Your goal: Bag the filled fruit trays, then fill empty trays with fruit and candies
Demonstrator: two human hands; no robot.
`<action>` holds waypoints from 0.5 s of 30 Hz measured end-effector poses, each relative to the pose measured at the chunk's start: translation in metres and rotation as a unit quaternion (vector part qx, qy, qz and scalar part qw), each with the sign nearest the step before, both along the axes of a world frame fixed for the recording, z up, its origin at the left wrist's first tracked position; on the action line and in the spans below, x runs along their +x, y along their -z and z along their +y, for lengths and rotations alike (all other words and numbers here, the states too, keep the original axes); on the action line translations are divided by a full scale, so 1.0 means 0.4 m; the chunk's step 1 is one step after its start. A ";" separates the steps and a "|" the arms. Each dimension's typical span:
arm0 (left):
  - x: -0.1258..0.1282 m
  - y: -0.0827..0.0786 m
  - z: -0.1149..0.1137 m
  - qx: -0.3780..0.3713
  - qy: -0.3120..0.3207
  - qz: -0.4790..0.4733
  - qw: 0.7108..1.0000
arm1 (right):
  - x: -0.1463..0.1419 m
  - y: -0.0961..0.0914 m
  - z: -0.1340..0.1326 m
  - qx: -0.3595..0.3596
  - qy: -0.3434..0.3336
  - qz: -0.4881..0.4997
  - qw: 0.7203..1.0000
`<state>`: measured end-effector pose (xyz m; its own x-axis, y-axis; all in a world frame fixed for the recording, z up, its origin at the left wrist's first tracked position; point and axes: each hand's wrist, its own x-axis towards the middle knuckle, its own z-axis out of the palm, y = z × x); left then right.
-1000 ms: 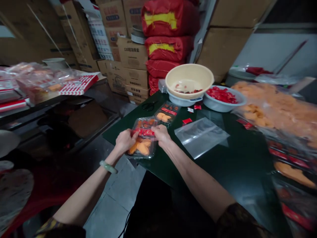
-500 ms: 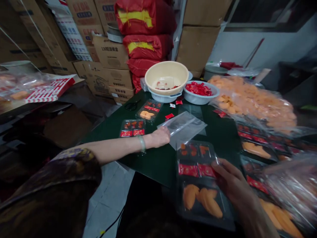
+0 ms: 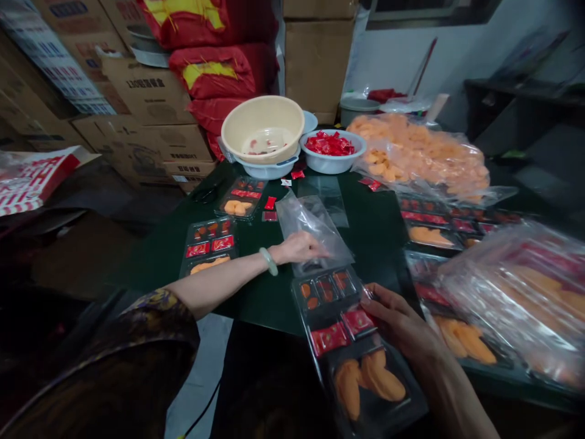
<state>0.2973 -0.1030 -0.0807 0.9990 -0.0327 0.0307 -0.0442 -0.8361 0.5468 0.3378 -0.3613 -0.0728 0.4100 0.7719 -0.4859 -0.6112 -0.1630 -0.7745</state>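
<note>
My left hand, with a pale bangle at the wrist, is closed on the near edge of a clear plastic bag lying on the green table. My right hand grips the right side of a black compartment tray, its thumb and fingers at the rim. This tray is tilted, its far end at the bag's mouth. It holds small brown pieces, two red packets and orange shell-shaped pieces. Whether the tray's tip is inside the bag, I cannot tell.
Two filled trays are at the left. Behind stand a cream basin and a pale blue basin of red packets. At the right are a large bag of orange pieces and bagged trays.
My left hand has brought the bag's opening nearer the tray. The tray has turned and come up against the bag. The view has swung right.
</note>
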 end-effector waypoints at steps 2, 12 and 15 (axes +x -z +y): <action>0.006 0.005 0.008 -0.012 0.010 -0.003 1.000 | -0.001 0.005 0.001 0.000 -0.009 -0.001 1.000; -0.002 -0.040 -0.019 0.172 0.133 -0.058 0.974 | 0.002 0.014 0.056 -0.019 -0.048 -0.045 0.998; -0.013 -0.063 -0.025 0.195 0.178 -0.097 0.960 | 0.003 0.014 0.059 -0.060 0.006 -0.090 0.994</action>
<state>0.2922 -0.1130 -0.0555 0.8990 -0.4181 0.1304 -0.4346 -0.8885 0.1474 0.3389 -0.3378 -0.0785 0.5078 0.7074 -0.4916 -0.4675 -0.2531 -0.8470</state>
